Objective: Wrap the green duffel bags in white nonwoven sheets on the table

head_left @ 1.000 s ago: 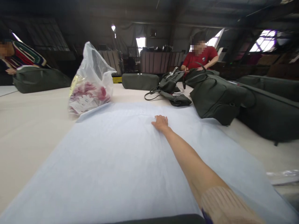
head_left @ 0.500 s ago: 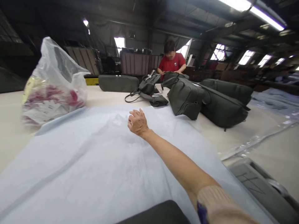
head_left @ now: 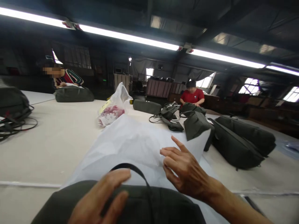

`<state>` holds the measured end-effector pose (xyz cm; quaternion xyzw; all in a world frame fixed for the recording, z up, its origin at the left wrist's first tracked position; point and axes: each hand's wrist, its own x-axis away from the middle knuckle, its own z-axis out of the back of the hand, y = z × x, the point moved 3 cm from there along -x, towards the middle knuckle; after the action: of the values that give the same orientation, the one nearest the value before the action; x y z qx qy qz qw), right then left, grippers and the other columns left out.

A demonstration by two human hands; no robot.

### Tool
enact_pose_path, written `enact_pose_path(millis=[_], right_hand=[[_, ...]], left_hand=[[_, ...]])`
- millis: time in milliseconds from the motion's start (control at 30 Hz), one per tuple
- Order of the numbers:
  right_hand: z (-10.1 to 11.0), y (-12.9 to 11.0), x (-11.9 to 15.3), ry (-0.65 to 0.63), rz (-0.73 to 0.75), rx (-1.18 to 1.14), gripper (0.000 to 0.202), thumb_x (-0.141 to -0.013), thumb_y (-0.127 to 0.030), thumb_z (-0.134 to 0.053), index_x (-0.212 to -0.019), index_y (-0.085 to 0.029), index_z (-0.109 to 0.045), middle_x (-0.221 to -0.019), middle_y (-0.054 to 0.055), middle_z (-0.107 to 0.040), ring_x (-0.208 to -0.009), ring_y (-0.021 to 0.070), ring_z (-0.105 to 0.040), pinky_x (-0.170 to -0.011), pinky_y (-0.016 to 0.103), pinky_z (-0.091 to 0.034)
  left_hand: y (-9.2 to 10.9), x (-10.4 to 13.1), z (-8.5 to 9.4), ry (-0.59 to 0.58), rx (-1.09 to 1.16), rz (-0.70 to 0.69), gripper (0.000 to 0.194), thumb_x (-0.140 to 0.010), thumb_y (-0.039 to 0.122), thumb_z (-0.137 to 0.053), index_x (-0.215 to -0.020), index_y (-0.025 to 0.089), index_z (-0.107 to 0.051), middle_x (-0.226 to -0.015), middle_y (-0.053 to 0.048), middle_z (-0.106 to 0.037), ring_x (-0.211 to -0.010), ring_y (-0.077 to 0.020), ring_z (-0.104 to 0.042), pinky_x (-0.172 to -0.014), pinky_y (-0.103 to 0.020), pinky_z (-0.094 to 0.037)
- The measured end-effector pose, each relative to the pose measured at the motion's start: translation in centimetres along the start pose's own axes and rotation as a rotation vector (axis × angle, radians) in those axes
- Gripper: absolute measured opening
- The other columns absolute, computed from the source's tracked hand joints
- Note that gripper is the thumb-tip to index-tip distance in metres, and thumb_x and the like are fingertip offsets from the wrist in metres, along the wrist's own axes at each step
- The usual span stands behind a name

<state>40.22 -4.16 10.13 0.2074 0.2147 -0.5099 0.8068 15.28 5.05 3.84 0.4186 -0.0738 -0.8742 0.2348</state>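
A dark green bag [head_left: 173,203] with a black loop handle [head_left: 133,167] fills the bottom of the view, close to me. Over its top, beside the handle, is my left hand [head_left: 100,196], open and a little blurred, thumb apart from the fingers. My right hand [head_left: 183,166] reaches in from the right above a thin white sheet [head_left: 130,140]. Its fingers are spread and bent, and I see nothing held in them. Behind the bag the sheet lies wrinkled on the table, its right corner lifted against the bags there.
A clear plastic bag [head_left: 114,107] with red and white contents stands at the sheet's far left. Several dark green bags [head_left: 235,143] sit at the right; another with cords [head_left: 14,105] is far left. Two co-workers [head_left: 192,93] handle bags across the table [head_left: 53,149].
The view has swung left and up. My right hand has drawn back from the sheet's far part, my left hand has come in, and more of the near bag shows.
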Motion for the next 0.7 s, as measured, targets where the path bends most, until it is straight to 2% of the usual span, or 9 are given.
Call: enact_pose_path(millis=[100,167,233,300,400,467,533,633,700], right_hand=[[2.3,-4.0,0.3,-0.033,0.031,0.04,0.017,-0.081,-0.006,-0.047,-0.083,-0.022,-0.054,-0.109,0.007,-0.069,-0.1,0.0202,-0.065,-0.119,0.056,-0.022],[3.3,-6.4,0.6,-0.064,0.048,0.061,0.017,-0.081,-0.007,-0.047,-0.083,-0.022,-0.055,-0.112,0.008,-0.068,-0.105,0.0217,-0.063,-0.118,0.057,-0.023],[4.1,-8.6,1.0,-0.087,0.065,0.076,0.017,-0.081,-0.007,-0.047,-0.082,-0.022,-0.056,-0.115,0.008,-0.067,-0.11,0.023,-0.061,-0.118,0.058,-0.024],[4.6,-10.3,1.5,-0.111,0.076,0.088,0.017,-0.08,-0.007,-0.047,-0.082,-0.022,-0.056,-0.119,0.009,-0.066,-0.115,0.0237,-0.059,-0.118,0.058,-0.025],[5.0,-11.9,2.6,-0.162,0.038,0.08,0.017,-0.08,-0.006,-0.049,-0.083,-0.022,-0.057,-0.127,0.009,-0.063,-0.118,0.0238,-0.058,-0.117,0.057,-0.025],[5.2,-12.2,3.0,-0.203,-0.077,0.032,0.017,-0.08,-0.009,-0.054,-0.09,-0.022,-0.059,-0.132,0.009,-0.06,-0.12,0.0237,-0.058,-0.115,0.053,-0.031],[5.5,-11.9,2.9,-0.218,-0.291,-0.029,0.035,-0.078,-0.018,-0.061,-0.113,-0.023,-0.058,-0.139,0.01,-0.054,-0.124,0.0248,-0.055,-0.108,0.047,-0.041],[5.6,-11.5,1.4,-0.254,-0.584,-0.086,0.083,-0.072,-0.035,-0.072,-0.145,-0.024,-0.036,-0.146,0.012,-0.047,-0.124,0.0277,-0.055,-0.097,0.041,-0.049],[5.3,-11.9,-0.3,-0.363,-0.623,-0.081,0.076,-0.073,-0.04,-0.073,-0.142,-0.025,-0.043,-0.136,0.01,-0.058,-0.115,0.0275,-0.061,-0.093,0.038,-0.049]], left_hand=[[-0.9,-5.9,4.2,0.123,0.031,0.218,0.047,-0.091,0.028,-0.047,-0.137,0.031,-0.043,-0.136,-0.004,-0.058,-0.111,-0.0234,-0.065,-0.085,-0.035,-0.06],[-1.4,-9.7,5.4,0.174,-0.05,0.131,0.06,-0.084,0.012,-0.045,-0.142,0.022,-0.037,-0.152,-0.01,-0.039,-0.139,-0.0292,-0.038,-0.111,-0.05,-0.04],[-2.0,-12.6,5.1,0.126,-0.198,-0.003,0.072,-0.075,0.0,-0.044,-0.144,0.022,-0.037,-0.159,-0.011,-0.024,-0.148,-0.0302,-0.014,-0.118,-0.055,-0.024],[-2.4,-14.2,4.0,-0.005,-0.31,-0.157,0.074,-0.071,-0.005,-0.045,-0.139,0.023,-0.045,-0.16,-0.011,-0.023,-0.149,-0.032,-0.008,-0.118,-0.06,-0.016],[-2.5,-14.1,3.1,-0.234,-0.385,-0.364,0.049,-0.073,-0.003,-0.048,-0.112,0.02,-0.064,-0.144,-0.012,-0.049,-0.145,-0.032,-0.024,-0.116,-0.062,-0.012],[-2.5,-13.1,3.5,-0.343,-0.402,-0.431,0.029,-0.077,0.002,-0.049,-0.091,0.018,-0.068,-0.113,-0.01,-0.069,-0.129,-0.0281,-0.049,-0.116,-0.059,-0.015],[-2.6,-12.1,4.5,-0.378,-0.424,-0.409,0.021,-0.081,0.007,-0.05,-0.082,0.019,-0.067,-0.086,-0.006,-0.073,-0.102,-0.0229,-0.065,-0.114,-0.052,-0.024],[-2.9,-11.0,6.6,-0.346,-0.472,-0.311,0.016,-0.084,0.012,-0.05,-0.084,0.019,-0.065,-0.08,-0.005,-0.072,-0.078,-0.0197,-0.066,-0.101,-0.044,-0.04],[-2.7,-10.4,8.1,-0.321,-0.497,-0.261,0.016,-0.085,0.013,-0.049,-0.085,0.017,-0.065,-0.08,-0.007,-0.071,-0.075,-0.0209,-0.065,-0.09,-0.04,-0.046]])
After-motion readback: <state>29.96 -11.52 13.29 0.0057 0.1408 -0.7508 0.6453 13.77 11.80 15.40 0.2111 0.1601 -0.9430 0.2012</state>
